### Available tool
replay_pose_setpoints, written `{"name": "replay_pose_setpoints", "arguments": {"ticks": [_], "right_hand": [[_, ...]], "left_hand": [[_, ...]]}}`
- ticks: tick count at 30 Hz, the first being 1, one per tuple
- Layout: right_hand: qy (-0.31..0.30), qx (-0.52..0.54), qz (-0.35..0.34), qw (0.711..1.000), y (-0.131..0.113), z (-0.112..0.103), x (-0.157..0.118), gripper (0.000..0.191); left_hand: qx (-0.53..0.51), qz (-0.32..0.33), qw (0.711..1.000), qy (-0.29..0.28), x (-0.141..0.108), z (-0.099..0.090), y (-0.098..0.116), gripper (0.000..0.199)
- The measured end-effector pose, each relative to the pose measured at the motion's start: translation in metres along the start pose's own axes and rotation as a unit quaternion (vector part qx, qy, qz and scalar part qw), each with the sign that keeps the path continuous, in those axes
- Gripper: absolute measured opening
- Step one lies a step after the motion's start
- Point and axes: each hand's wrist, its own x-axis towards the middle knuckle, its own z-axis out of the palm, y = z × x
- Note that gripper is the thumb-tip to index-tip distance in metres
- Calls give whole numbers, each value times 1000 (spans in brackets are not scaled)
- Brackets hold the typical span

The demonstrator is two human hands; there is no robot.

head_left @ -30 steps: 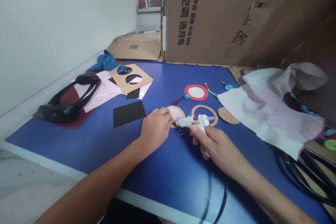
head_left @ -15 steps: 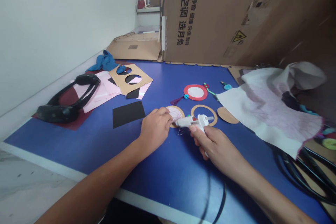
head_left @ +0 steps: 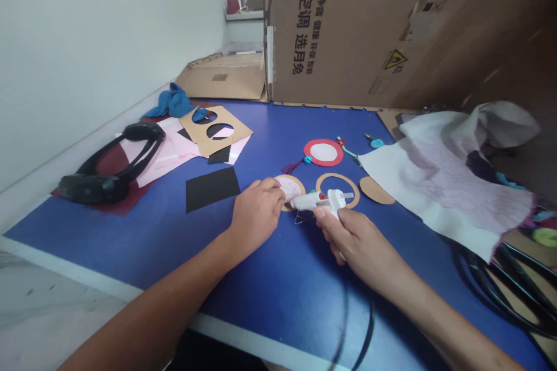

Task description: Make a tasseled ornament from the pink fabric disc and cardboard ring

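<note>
My right hand (head_left: 348,229) is wrapped round the handle of a white hot glue gun (head_left: 333,200), a clear glue stick poking from its back. The gun's nozzle points left, at the lower right edge of a round cardboard disc (head_left: 292,186) with pale, purple-lined cloth over its middle. My left hand (head_left: 259,208) has its fingers bent together on the left side of that disc; the fingertips are partly hidden. A thin loop of purple thread lies just below the nozzle. Right behind the gun is a flat cardboard ring (head_left: 321,182).
A red-rimmed disc (head_left: 310,161) with a purple tassel and a cardboard oval (head_left: 378,190) lie beyond. At left are black card (head_left: 212,190), cut-out cardboard (head_left: 195,136) and a black headset (head_left: 96,185). White cloth (head_left: 435,185) and black cable (head_left: 517,290) lie right; a big carton (head_left: 348,29) stands behind.
</note>
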Motion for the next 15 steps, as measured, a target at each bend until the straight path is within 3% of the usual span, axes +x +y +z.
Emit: {"name": "replay_pose_setpoints", "arguments": {"ticks": [15], "right_hand": [[-2, 7, 6, 1000, 2, -2, -1, 65]], "left_hand": [[-1, -5, 1000, -6, 0, -2, 2, 25]]}}
